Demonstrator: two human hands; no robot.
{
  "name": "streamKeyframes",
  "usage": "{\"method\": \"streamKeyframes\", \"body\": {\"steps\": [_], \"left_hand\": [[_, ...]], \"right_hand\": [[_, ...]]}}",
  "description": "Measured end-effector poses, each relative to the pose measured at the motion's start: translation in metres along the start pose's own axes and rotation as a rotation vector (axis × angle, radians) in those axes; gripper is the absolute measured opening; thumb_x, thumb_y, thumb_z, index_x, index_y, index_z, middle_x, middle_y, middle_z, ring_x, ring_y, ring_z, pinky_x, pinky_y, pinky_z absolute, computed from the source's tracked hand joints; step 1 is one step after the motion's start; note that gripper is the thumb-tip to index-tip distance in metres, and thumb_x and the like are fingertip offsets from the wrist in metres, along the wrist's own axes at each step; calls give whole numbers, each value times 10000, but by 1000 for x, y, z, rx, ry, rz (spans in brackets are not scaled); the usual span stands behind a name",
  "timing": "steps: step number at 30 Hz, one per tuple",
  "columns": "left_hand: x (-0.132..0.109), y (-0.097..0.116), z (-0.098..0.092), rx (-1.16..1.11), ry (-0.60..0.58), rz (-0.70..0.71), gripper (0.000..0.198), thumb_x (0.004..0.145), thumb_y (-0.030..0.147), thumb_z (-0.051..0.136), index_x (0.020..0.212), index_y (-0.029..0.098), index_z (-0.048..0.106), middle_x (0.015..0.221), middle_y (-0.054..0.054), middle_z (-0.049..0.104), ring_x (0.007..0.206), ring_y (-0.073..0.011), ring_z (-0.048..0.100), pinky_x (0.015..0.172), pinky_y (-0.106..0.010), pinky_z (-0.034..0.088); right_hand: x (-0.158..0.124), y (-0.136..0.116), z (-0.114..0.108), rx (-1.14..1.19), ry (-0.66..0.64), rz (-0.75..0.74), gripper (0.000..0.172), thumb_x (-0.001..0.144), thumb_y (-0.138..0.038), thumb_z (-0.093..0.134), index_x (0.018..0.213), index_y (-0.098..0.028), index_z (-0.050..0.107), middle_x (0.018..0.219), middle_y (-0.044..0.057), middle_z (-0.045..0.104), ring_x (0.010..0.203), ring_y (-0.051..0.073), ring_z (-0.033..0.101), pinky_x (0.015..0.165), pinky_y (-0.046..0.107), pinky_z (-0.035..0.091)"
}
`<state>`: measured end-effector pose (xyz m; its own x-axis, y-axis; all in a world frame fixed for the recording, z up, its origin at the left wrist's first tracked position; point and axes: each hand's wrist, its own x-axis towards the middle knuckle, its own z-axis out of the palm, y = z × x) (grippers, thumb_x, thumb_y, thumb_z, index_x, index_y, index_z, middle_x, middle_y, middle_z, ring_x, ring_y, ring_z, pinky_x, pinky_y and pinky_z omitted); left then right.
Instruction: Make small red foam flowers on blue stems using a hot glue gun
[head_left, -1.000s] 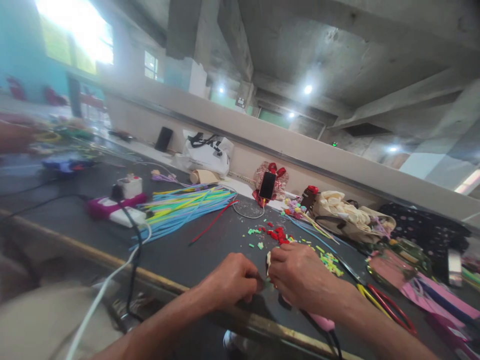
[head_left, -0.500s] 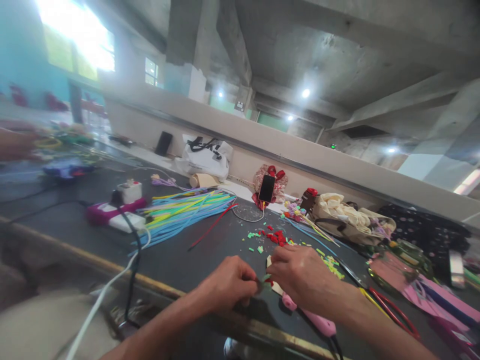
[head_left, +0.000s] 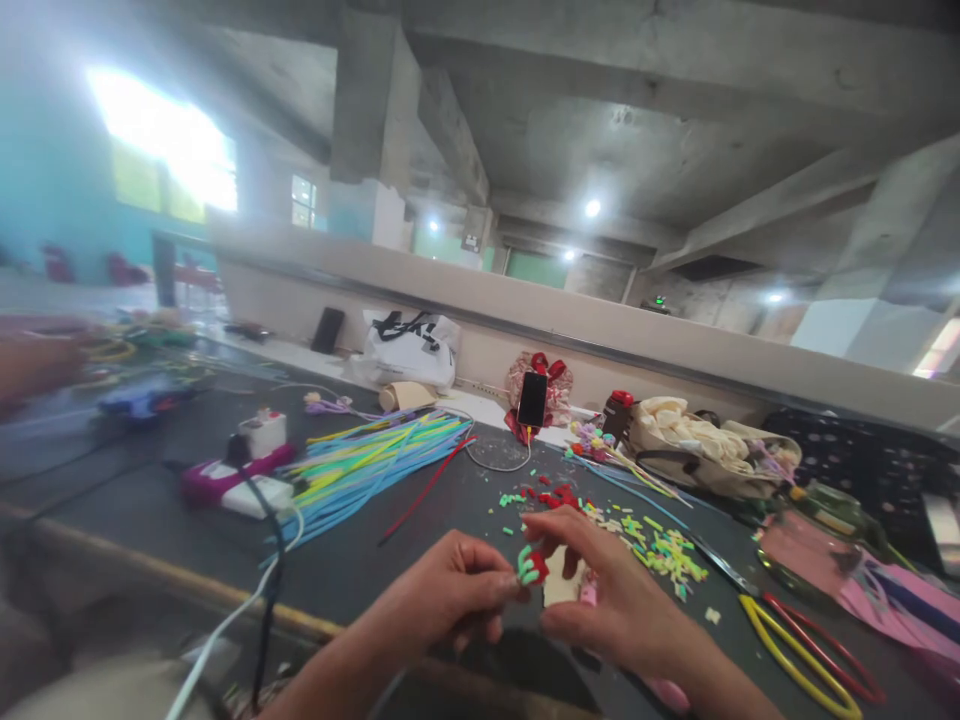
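Note:
Between the thumb and fingers of my left hand point(head_left: 461, 590) is a small red and green fuzzy pipe-cleaner piece point(head_left: 531, 567), its green loops facing up. My right hand point(head_left: 611, 585) is just right of it, thumb and fingers spread apart, holding nothing. Beneath the right hand lies a beige pad point(head_left: 557, 582). A pink tool point(head_left: 671, 693) is largely hidden under that hand. Beyond my fingers, red snippets point(head_left: 561, 496) and yellow-green snippets point(head_left: 671, 555) are scattered on the dark table point(head_left: 345, 570).
Large scissors point(head_left: 739, 580) with yellow and red handles lie at right, near a green-tinted jug point(head_left: 814, 530). Pipe cleaners point(head_left: 390, 455) are bundled left of centre, by a power strip point(head_left: 240, 480) with cables. A phone point(head_left: 532, 400) leans at the back. Another person's hand point(head_left: 41, 355) is far left.
My right hand has opened and moved away from the small piece, uncovering its red part and the beige pad. My left hand still pinches the piece. The view has tilted upward slightly.

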<state>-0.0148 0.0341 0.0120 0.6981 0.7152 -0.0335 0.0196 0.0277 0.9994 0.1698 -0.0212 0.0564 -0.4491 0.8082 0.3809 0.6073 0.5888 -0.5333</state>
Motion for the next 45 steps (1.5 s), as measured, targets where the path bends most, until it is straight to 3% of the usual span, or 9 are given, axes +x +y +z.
{"method": "streamKeyframes", "body": {"steps": [10,14,18,23,30,37,43,45], "left_hand": [[2,-4,-1,-54,50,-21,251,704,359,567,586,140,534,425,37,579,259,-29,402,252,-110,247],[4,1,1,-70,71,-41,169,698,311,575,674,162,500,447,55,587,264,-39,441,249,-104,279],[6,0,4,-108,161,18,238,614,219,640,797,178,495,524,72,596,317,-67,517,246,-113,310],[6,-4,7,-220,286,157,247,585,178,653,796,166,525,599,55,611,283,-19,450,245,-104,221],[5,-3,5,-274,237,97,267,574,274,704,774,143,587,578,11,642,281,-38,460,253,-126,208],[4,-3,5,-298,184,85,242,546,245,722,731,129,617,519,23,622,281,-19,423,297,-123,275],[2,1,5,-322,140,44,235,524,239,724,707,119,639,500,20,623,289,-32,447,303,-131,320],[2,0,5,-312,146,43,226,539,233,714,718,118,638,508,17,628,281,-28,442,284,-123,282]], "right_hand": [[11,4,15,-24,15,113,452,602,-144,662,1021,-262,540,797,-38,577,658,116,529,571,218,404],[14,5,16,-25,29,124,417,602,-135,655,992,-241,558,782,-38,580,627,106,518,565,215,397],[15,2,16,-8,31,109,386,607,-112,644,969,-227,576,776,-34,578,638,106,511,561,210,385],[16,1,17,28,48,114,448,595,-87,642,1009,-238,562,787,-35,582,631,100,509,581,211,397],[14,8,17,22,38,156,410,595,-90,618,978,-225,556,775,-33,586,625,106,528,563,207,412],[11,5,10,55,15,57,455,598,-56,601,1009,-244,548,809,-33,585,673,106,532,581,201,405],[9,2,8,104,26,53,310,653,-76,575,932,-210,576,744,-29,573,610,95,505,555,200,404],[10,2,8,102,35,38,278,657,-77,576,907,-201,590,740,-26,567,610,94,500,557,200,403]]}}
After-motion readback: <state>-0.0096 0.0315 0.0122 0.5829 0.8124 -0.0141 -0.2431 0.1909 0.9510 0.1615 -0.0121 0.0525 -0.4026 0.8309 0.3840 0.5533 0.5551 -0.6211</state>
